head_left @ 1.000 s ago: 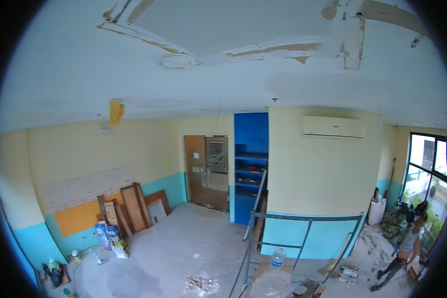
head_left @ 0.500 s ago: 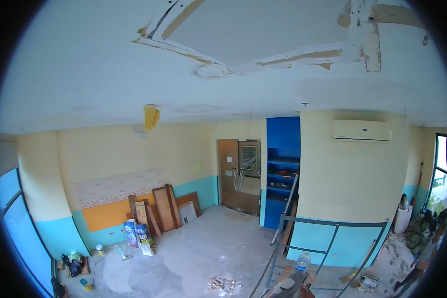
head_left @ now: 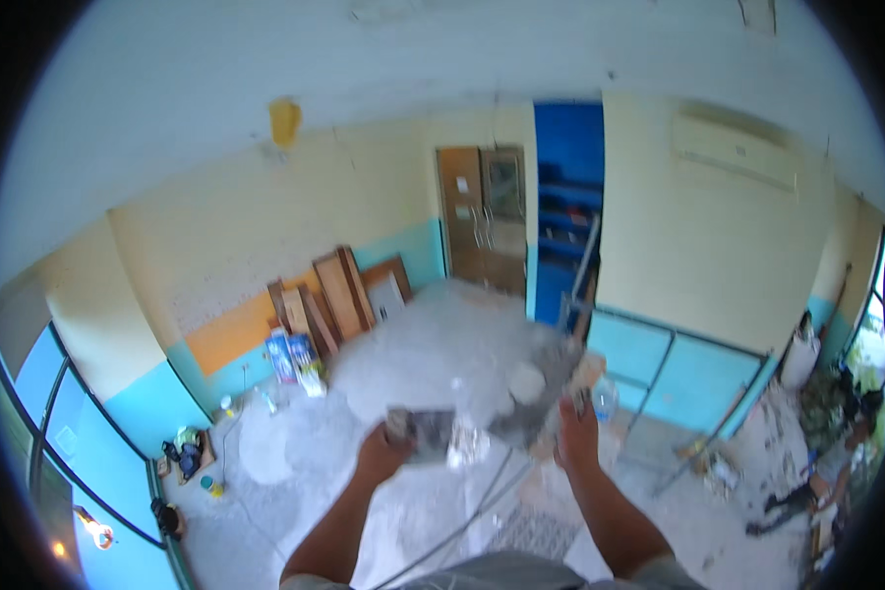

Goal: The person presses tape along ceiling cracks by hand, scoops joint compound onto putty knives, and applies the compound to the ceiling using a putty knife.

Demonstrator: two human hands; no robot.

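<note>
Both forearms reach forward from the lower edge; hands well apart, low over the room. Left hand (head_left: 383, 456) clasps the near end of a flat, broad-bladed tool (head_left: 431, 433); its grey blade points rightward, toward the gap between the hands. Right hand (head_left: 577, 435) wraps its fingers around a short, grip-like piece (head_left: 581, 399). Blur here; cannot tell whether the dark grey slab (head_left: 533, 425) just left of it belongs to that piece.

Pale debris pile (head_left: 469, 448) shows between the hands, just past the blade tip. Clear plastic bottle (head_left: 607, 401) appears just right of the right hand. Dark metal railing (head_left: 674, 336) stands farther right, before a turquoise wall band.

Across the grey floor: wooden boards (head_left: 339, 290) leaning on the left wall, two blue-and-white bags (head_left: 281, 356) at their foot. Far end: brown double door (head_left: 462, 226), blue shelving (head_left: 567, 147) beside it. Air conditioner (head_left: 733, 152) high on the cream wall. Another person (head_left: 818, 487) at far right, partly blurred.
</note>
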